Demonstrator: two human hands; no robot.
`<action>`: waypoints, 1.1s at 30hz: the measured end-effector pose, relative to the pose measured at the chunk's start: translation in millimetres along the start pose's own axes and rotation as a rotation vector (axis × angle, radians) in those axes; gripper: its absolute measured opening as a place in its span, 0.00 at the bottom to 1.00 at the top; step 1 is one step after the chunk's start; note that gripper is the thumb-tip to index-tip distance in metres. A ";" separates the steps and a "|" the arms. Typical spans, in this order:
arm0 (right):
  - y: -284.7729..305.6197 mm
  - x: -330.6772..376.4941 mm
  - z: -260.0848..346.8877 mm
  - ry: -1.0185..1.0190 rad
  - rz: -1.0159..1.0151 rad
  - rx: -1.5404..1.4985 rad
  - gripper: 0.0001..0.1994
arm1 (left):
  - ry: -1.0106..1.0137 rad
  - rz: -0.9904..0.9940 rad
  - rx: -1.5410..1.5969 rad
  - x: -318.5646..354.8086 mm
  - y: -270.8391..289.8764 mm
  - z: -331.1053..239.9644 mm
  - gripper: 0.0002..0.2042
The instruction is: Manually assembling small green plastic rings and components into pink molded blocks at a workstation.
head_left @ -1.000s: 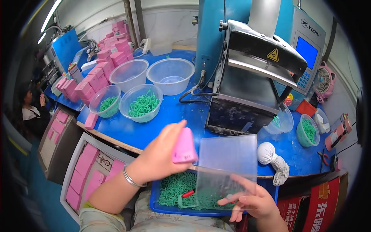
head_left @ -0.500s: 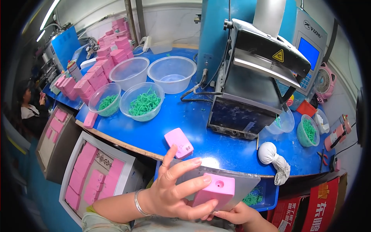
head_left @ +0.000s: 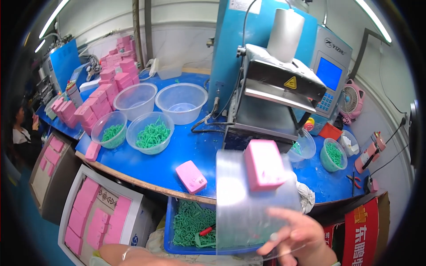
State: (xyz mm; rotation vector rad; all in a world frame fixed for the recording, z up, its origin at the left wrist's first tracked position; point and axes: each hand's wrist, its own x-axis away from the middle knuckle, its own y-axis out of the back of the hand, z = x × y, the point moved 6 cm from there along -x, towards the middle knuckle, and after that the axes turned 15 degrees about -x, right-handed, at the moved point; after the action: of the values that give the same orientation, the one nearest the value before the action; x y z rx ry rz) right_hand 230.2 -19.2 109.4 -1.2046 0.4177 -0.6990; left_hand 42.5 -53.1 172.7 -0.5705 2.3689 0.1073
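A see-through plastic board (head_left: pixel 239 204) is lifted in front of me, across the table edge. A pink block (head_left: pixel 266 162) sits on or against its far part, slightly blurred. My right hand (head_left: pixel 295 237) grips the board's near right side, and some of its fingers show dimly through the plastic. At the lower edge my left hand (head_left: pixel 173 260) is cut off and smeared, its fingers hidden; a silver bracelet circles that wrist. Another pink block (head_left: pixel 191 177) lies on the blue table left of the board. Beneath the board a blue tray (head_left: pixel 168 230) holds green stringy pieces and a red-handled tool.
Plastic bowls (head_left: pixel 148 119), some with green pieces, stand on the table (head_left: pixel 120 164). Pink blocks (head_left: pixel 100 99) are stacked at the far left, with more in a white box (head_left: pixel 66 199) below. A press machine (head_left: pixel 266 115) stands behind the board; pliers (head_left: pixel 353 179) lie right.
My left hand has let go of the pink block and dropped to the lower edge. The board has risen with that block on or against it, uncovering the blue tray. The view has shifted.
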 end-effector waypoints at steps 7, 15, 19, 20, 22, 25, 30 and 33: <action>-12.9 -6.9 40.8 0.151 0.117 -0.142 0.33 | -0.126 -0.078 0.300 17.1 -4.9 12.6 0.46; 0.4 -53.7 90.1 0.444 -0.055 0.023 0.22 | -0.045 -0.200 -0.001 23.3 14.1 26.8 0.32; 9.1 -63.3 107.0 0.663 -0.137 0.477 0.19 | 0.003 -0.246 -0.157 23.3 23.7 28.9 0.24; 15.5 -63.3 112.2 0.668 -0.149 0.477 0.19 | 0.011 -0.250 -0.190 21.9 29.4 31.4 0.23; 24.2 -68.3 118.4 0.666 -0.132 0.516 0.20 | 0.288 -0.329 -0.813 26.7 50.6 29.8 0.19; 34.3 -74.3 117.9 0.709 -0.206 0.548 0.20 | 0.538 -0.486 -1.956 38.1 86.4 30.1 0.33; 51.9 -76.5 113.2 0.792 -0.178 0.562 0.20 | 0.927 -0.586 -1.731 57.6 133.3 77.8 0.46; 46.0 -73.4 114.7 0.821 -0.211 0.602 0.19 | 0.784 -0.601 -1.749 57.1 127.4 86.4 0.43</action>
State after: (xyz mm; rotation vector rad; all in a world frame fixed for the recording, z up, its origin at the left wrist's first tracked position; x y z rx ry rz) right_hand 262.4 120.4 97.9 -0.3488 0.6939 -1.3891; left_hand 2.5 59.9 60.6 -2.3467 1.9745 2.0355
